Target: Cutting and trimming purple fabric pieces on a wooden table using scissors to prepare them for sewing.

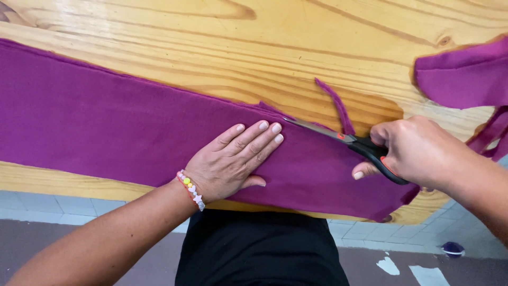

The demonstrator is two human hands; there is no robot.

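Table (275,37): purple fabric (106,127) lies flat along its near edge, soft, fleece-like, thin strip (338,108) trimmed off. My left hand (233,161) is spread flat on it; right hand (418,151) grips scissors (349,142). Risk: blades close to my left fingertips; cloth could bunch, cut wanders.

Purple fabric (106,127), blk/red scissors (365,145), yellow pine table (264,42).

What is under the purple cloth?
A wooden table lies under the cloth; its bare top and front edge show. The left hand presses on the cloth. The wood beneath is covered.
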